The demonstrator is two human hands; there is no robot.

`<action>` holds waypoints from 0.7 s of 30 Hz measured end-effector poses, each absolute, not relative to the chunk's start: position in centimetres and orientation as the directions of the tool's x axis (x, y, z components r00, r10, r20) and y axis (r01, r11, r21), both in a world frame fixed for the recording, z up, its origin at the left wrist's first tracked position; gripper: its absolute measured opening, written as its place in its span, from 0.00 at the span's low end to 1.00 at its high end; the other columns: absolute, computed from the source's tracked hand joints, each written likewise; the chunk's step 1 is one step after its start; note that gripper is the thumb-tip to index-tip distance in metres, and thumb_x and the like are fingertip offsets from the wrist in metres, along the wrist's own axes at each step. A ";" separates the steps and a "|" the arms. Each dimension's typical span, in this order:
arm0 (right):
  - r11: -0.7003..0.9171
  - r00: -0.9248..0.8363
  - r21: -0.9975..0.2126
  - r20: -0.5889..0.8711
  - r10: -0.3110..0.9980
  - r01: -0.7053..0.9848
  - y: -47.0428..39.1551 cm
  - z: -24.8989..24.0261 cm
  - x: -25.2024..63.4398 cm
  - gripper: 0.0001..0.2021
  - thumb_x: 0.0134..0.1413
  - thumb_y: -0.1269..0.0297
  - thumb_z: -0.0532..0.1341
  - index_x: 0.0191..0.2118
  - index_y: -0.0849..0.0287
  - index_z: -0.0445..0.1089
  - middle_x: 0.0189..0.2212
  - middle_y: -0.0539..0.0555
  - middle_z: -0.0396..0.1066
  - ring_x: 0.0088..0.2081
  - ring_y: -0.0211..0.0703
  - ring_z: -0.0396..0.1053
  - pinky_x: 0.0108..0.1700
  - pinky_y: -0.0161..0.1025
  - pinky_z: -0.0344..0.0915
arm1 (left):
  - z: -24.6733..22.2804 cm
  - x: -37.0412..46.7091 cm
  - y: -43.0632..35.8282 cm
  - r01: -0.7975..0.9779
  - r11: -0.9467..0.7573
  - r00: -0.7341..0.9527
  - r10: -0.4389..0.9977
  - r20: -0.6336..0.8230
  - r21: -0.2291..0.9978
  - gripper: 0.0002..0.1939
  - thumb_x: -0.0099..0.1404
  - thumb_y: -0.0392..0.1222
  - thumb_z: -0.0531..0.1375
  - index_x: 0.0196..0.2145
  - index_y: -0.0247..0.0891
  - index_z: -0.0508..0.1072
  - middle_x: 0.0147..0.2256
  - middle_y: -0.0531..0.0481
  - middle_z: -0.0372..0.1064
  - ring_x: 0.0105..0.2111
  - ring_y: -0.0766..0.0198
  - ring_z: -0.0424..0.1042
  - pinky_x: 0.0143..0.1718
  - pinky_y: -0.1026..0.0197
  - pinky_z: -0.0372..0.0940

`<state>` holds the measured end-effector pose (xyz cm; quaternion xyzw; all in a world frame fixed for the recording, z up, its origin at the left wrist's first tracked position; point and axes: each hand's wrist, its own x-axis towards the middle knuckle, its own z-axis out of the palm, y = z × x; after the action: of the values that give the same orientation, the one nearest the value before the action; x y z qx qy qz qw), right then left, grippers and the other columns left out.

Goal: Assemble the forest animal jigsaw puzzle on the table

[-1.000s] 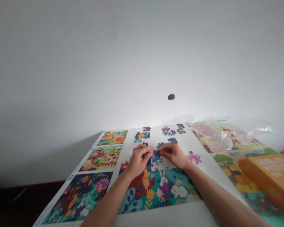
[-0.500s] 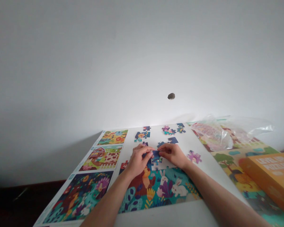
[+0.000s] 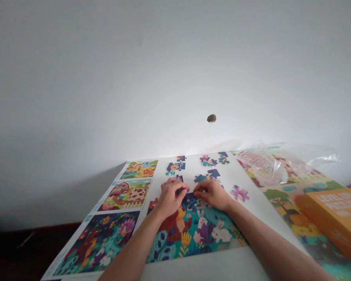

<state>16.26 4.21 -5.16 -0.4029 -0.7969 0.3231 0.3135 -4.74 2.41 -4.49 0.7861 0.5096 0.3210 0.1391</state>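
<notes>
the left hand [image 3: 170,197] and the right hand [image 3: 213,194] meet over the upper edge of the partly assembled puzzle [image 3: 193,230]. fingertips of both hands press down on a dark blue puzzle piece [image 3: 190,199] lying flat at that edge; the fingers are curled onto it and neither hand lifts it. whether its tabs sit fully in the neighbouring pieces cannot be determined, because the fingers cover the joints.

risk 1: misfit. if the piece is turned wrongly or belongs elsewhere, downward pressure is likely to bend a tab or crease the card.

risk 2: displacement. the assembled section rests loose on the white table [image 3: 222,265]. a sideways push from either hand could open the seams between the joined pieces around the bear and rabbits.

risk 3: scatter. loose pieces lie just beyond the fingers, including a blue piece [image 3: 213,173] and a purple piece [image 3: 239,192] near the right wrist. a sweep of the forearm could knock them out of place.

risk 4: confusion of sets. the reference sheet [image 3: 117,210] at left shows several pictures, and a plastic bag [image 3: 266,166] and an orange box [image 3: 335,212] lie at right over another printed sheet. pieces drifting there may be hard to spot.
</notes>
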 end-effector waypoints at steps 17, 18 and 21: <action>0.525 -0.448 -0.673 0.308 0.839 0.521 4.2 -5.9 16.1 0.04 0.53 0.63 0.65 0.31 0.56 0.75 0.27 0.49 0.75 0.31 0.39 0.68 0.36 0.34 0.60 | -4.9 -4.9 2.6 0.735 -0.453 0.307 0.886 0.348 0.505 0.09 0.64 0.39 0.57 0.33 0.44 0.79 0.36 0.50 0.76 0.42 0.56 0.69 0.47 0.53 0.60; 0.513 -0.433 -0.682 0.306 0.848 0.522 4.2 -5.9 16.0 0.05 0.53 0.63 0.65 0.30 0.56 0.75 0.27 0.49 0.74 0.31 0.38 0.68 0.36 0.34 0.60 | -4.9 -4.9 2.6 0.730 -0.454 0.304 0.885 0.352 0.511 0.09 0.64 0.39 0.57 0.33 0.43 0.78 0.35 0.50 0.76 0.42 0.56 0.69 0.48 0.53 0.60; 0.476 -0.406 -0.704 0.284 0.869 0.527 4.0 -5.7 15.9 0.06 0.53 0.62 0.64 0.29 0.56 0.74 0.27 0.49 0.74 0.30 0.39 0.68 0.35 0.33 0.60 | -4.9 -5.0 2.6 0.726 -0.454 0.296 0.884 0.360 0.517 0.09 0.64 0.39 0.57 0.33 0.44 0.78 0.35 0.50 0.76 0.42 0.57 0.69 0.48 0.53 0.60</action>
<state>15.89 3.97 -5.67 -0.4383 -0.7958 0.2640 0.3238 -4.99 2.59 -4.95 0.7948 0.5065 0.3087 0.1286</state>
